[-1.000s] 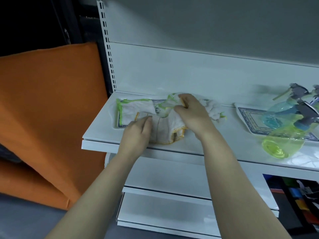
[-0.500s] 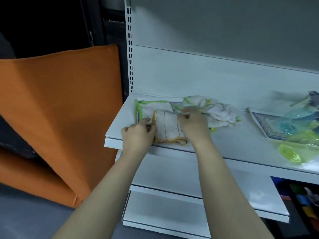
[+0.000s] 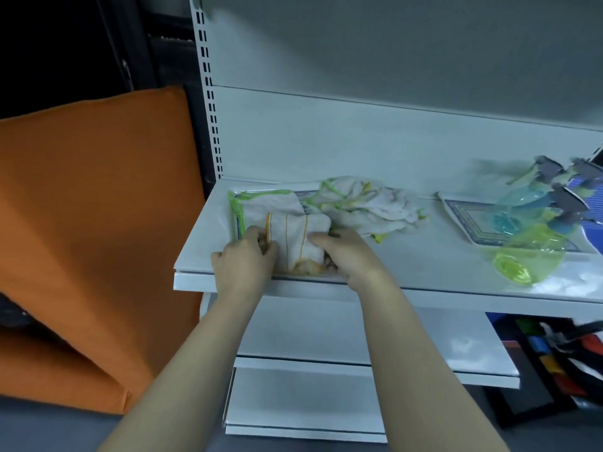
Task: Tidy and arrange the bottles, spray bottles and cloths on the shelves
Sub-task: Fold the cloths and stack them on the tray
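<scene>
Both hands closed on the orange-trimmed cloth [image 3: 297, 236] at the shelf's [image 3: 424, 265] front edge.
The left hand [image 3: 244, 256] pinched the cloth's 9 o'clock edge, and the right hand [image 3: 346, 256] had its grip curled round the 3 o'clock edge. A second before, the right hand was up in the crumpled heap [image 3: 368, 207]; it had dropped back to finish this fold. The cloth lay folded narrow, overlapping the green-trimmed cloth [image 3: 261, 203] at its 11 o'clock. The heap sat near at 2 o'clock. The spray bottles [image 3: 528, 252] lay tipped well apart at 3 o'clock. Judged: one cloth nearly done, heap and bottles left.

Spray bottles [image 3: 528, 252] at 3 o'clock are smeared, clipped by the edge, maybe three. The right hand [image 3: 350, 256] has fingertips tucked under the folded cloth [image 3: 298, 236].
</scene>
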`<state>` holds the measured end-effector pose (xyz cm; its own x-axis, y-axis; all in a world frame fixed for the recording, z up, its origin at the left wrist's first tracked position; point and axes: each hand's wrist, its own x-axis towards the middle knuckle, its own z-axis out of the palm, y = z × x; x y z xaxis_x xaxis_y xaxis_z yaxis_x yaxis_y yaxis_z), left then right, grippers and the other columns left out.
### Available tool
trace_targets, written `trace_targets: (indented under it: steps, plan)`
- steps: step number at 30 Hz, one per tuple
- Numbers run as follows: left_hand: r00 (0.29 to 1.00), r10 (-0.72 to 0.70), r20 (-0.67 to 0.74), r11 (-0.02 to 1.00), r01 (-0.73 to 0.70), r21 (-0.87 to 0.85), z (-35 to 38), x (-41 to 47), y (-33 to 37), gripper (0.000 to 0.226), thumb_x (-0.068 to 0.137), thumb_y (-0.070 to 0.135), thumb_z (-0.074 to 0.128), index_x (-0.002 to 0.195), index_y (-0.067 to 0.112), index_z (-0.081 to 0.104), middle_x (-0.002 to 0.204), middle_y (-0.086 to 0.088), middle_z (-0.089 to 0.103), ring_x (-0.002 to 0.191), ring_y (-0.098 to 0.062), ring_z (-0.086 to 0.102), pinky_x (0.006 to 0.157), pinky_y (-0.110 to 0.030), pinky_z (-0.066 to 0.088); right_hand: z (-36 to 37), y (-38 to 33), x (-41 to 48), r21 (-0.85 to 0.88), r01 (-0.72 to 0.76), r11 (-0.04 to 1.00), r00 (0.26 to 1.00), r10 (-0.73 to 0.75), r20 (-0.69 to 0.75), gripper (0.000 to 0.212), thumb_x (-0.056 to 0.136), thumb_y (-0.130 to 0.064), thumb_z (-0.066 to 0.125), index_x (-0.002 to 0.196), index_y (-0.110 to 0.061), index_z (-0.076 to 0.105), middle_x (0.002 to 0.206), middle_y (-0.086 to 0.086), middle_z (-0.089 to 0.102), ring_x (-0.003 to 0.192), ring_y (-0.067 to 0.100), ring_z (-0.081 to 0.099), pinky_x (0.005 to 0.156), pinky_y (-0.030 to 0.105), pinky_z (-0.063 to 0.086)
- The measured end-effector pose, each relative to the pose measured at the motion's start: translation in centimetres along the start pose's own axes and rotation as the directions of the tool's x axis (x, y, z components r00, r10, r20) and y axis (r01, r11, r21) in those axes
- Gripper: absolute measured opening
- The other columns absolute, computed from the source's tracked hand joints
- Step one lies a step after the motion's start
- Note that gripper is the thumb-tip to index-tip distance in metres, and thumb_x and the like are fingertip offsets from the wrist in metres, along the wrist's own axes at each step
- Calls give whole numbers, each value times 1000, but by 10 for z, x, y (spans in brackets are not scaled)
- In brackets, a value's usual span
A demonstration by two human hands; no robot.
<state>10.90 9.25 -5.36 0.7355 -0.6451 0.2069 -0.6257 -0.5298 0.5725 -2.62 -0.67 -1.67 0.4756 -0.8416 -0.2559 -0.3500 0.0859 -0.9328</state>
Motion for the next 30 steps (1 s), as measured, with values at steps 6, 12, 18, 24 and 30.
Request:
trace_targets:
  steps: [6,12,18,24,30]
  plan:
    - [1000,-3,-26,928,-7,-373,-21,-1,11,69,88,42,65,149,34,33,118,9,56,105,-11,57,84,-27,43,-7,-16,3,275,185,943,974,-214,78,13,80,-22,55,81,-12,62,73,-5,60,73,12,56,65,29,39]
    - [915,3,403,326,380,-866,-32,12,24,77,84,44,73,150,32,35,132,8,65,120,-17,63,106,-48,46,-12,-34,27,526,60,848,956,-201,215,22,71,-20,56,93,-19,60,81,5,60,73,17,60,56,25,44]
    - [976,-194,102,446,181,-876,-31,25,26,58,87,7,69,131,42,55,98,-19,72,87,-32,67,80,-55,55,2,-30,53,414,72,907,964,-169,205,15,86,-23,65,100,-19,70,105,12,74,98,30,72,81,62,57]
    - [961,-266,-71,861,204,-467,-35,59,25,59,94,25,62,147,37,40,122,2,63,107,-24,61,82,-33,49,-3,-54,74,-285,333,899,942,-334,47,33,90,-34,58,99,-4,66,93,12,70,92,30,65,77,39,49]
    - [995,-78,-55,944,56,-325,-12,56,63,42,96,23,55,138,30,55,138,4,54,112,-14,59,88,-14,45,-66,-25,84,-622,341,705,870,-487,-76,30,91,-25,55,117,-16,70,118,8,68,113,30,59,90,38,50]
